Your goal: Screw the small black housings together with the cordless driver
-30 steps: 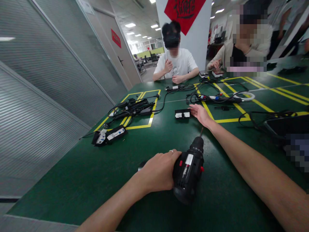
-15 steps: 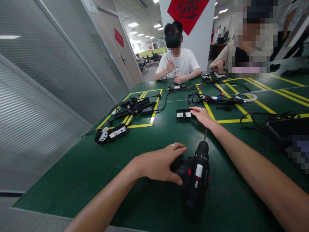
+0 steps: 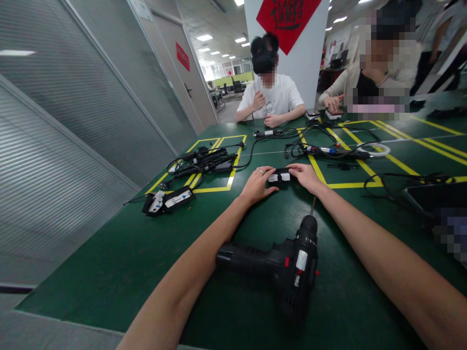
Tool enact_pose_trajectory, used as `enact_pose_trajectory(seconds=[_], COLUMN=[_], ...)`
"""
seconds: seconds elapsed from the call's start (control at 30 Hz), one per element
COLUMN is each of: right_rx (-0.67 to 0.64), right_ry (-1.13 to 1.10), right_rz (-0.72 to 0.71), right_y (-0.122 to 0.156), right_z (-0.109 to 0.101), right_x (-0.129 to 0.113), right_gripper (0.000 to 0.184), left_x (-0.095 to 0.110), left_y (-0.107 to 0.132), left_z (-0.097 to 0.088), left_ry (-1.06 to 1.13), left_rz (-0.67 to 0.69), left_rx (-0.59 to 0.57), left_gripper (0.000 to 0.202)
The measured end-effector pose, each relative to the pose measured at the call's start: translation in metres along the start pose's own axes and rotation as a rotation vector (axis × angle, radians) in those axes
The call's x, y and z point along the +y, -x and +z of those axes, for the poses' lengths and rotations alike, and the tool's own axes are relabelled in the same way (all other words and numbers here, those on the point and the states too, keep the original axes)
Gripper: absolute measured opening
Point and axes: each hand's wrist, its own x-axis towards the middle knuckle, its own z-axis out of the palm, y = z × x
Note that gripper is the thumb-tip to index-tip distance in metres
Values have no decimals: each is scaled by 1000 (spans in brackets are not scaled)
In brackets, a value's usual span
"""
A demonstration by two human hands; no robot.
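Note:
A small black block with a white label (image 3: 279, 178) lies on the green table between my two hands. My left hand (image 3: 258, 185) grips its left end, with fingers at the far side and the thumb at the near side. At the block's right end, the fingertips of my right hand (image 3: 305, 178) are closed on it. A black cordless drill (image 3: 297, 262) lies on its side closer to me, its bit pointing away and its handle to the left, beside my left forearm. The fingertips' undersides are hidden.
Black cables and adapters (image 3: 207, 160) lie in a yellow-taped area at left, with black pieces with white labels (image 3: 170, 200) in front. More cables (image 3: 328, 150) lie at right, near a black tray-like object (image 3: 434, 194). Two people sit across the green table (image 3: 146, 257).
My left hand has moved from beside the drill's handle, forward to the block's left end. My right hand stays at the block's right end. The drill remains in place.

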Motion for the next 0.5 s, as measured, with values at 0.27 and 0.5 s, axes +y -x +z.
enact_pose_trajectory(seconds=[0.27, 0.5], right_rx=[-40, -31], right_ry=[7, 16], right_rz=[-3, 7], right_y=[1, 3], right_z=[0, 1], right_x=[0, -7], right_gripper=[23, 22], left_x=[6, 7], left_y=[-3, -1], left_z=[5, 7], left_ry=[-93, -168], left_rz=[104, 88], left_rx=[19, 5], left_gripper=[42, 41])
